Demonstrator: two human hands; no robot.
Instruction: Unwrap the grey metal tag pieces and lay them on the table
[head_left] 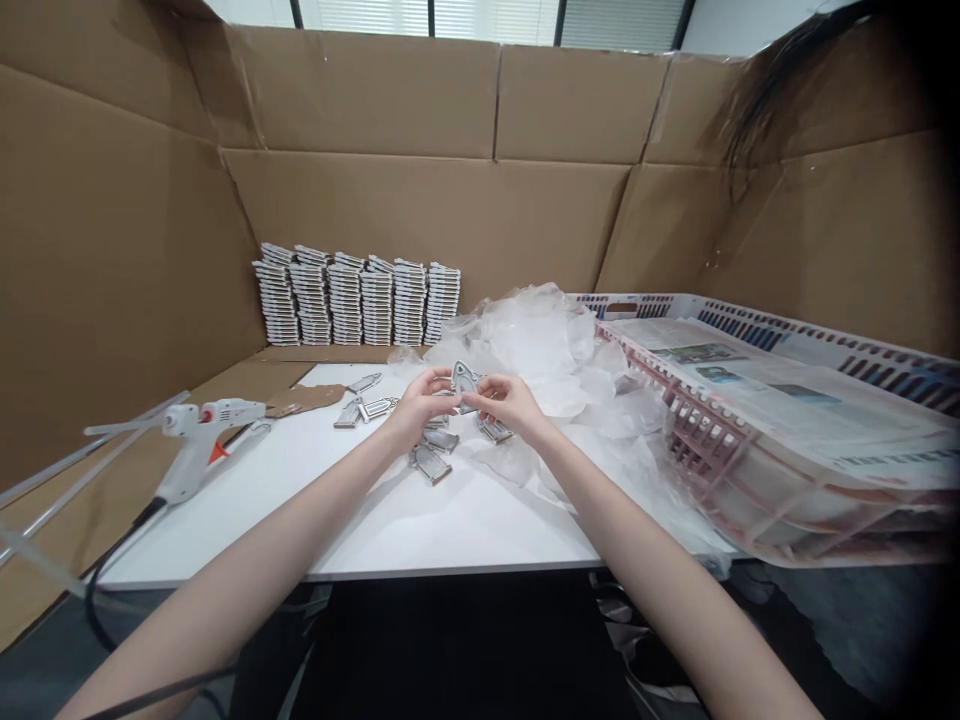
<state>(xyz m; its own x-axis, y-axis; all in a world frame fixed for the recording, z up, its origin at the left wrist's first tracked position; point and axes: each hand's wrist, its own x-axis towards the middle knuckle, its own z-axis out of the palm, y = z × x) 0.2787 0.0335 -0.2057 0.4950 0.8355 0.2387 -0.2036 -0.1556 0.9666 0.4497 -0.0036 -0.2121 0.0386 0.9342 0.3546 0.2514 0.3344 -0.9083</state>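
Note:
Between my two hands, above the middle of the white table [435, 540], I hold a small silver pointed-arch frame [463, 377] upright. My left hand [424, 402] is closed on its left side, thumb in front. My right hand [506, 400] pinches its right side. Below and behind my hands lie several similar silver frames [431, 464], partly covered by my fingers. More loose frames [377, 408] rest left of my left hand. Crumpled translucent plastic wrapping [540, 350] spreads beside and beyond my right hand.
Stacked silver frames [345, 300] stand in several columns against the back cardboard wall [420, 200]. A white hot glue gun [199, 440], with its black cord, lies at the left. Glue sticks [90, 475] are beside it. A pink and white plastic basket [705, 440] holding printed sheets fills the right.

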